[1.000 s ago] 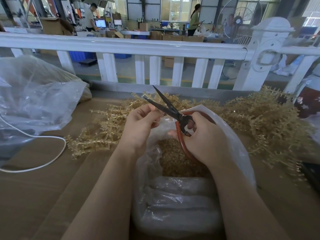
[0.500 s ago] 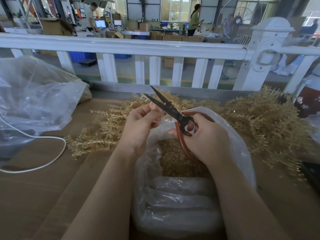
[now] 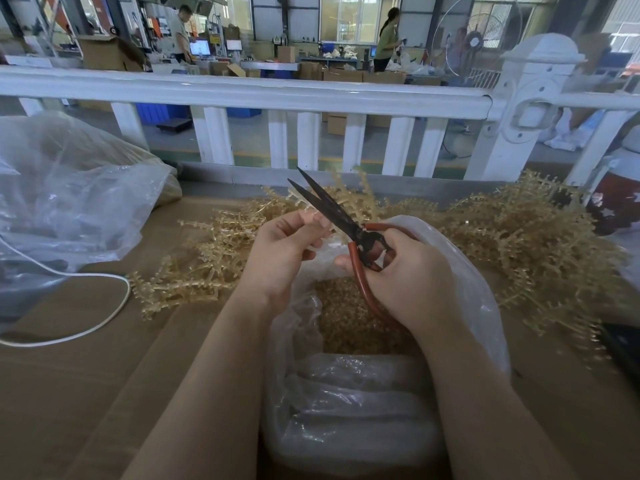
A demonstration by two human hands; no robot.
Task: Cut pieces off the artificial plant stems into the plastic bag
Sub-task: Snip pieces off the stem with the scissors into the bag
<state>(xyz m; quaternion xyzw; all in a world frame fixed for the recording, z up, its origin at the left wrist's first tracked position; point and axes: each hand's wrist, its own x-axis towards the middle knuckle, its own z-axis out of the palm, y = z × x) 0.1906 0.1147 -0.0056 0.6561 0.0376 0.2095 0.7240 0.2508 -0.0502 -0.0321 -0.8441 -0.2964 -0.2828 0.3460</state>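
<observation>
With the right hand gripping part-open scissors and the left hand's fingers pinching a small stem piece just beside the blades, a careless snip risks nicking a fingertip or flicking the cutting past the plastic bag.

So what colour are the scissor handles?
Reddish-brown, seen in the head view: scissor handles in the right hand.

I can read no text, label, brand or number anywhere. The two lit computer monitors at the upper left of the frame glow blue-white, but their contents are too small to make out. The small yellow sign on the far wall at upper centre is likewise illegible. The brown cardboard boxes show no print I can decipher.
</observation>
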